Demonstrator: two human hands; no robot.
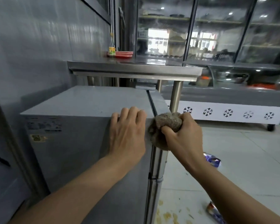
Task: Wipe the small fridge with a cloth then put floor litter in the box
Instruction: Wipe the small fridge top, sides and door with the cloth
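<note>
Cloth pressed at the fridge's upper corner

Right hand [183, 135]: fingers and thumb are curled tightly round a bunched brown cloth [165, 126], which is held against the top front corner of the small grey fridge [81, 143], right at the door seam. Part of the cloth hangs below the grip, over the door edge.

Left hand [128, 131]: laid flat just beside the cloth-holding hand, on its left; the palm is set against the fridge's side panel and the fingers are hooked loosely over the top edge. Nothing is held in it.

Labels [44, 126] are seen on the side panel, well left of both hands.

Below and right of the grip, on the pale tiled floor [249, 159], two crumpled wrappers are noted: one [212, 160] near the right wrist, another [213, 210] partly hidden under the right forearm. Yellowish stains [166, 215] are spread at the fridge's base.

Beyond the grip, a steel table [136, 68] stands over the fridge; a white chest freezer [233, 113] with snowflake marks lies farther right.
</note>
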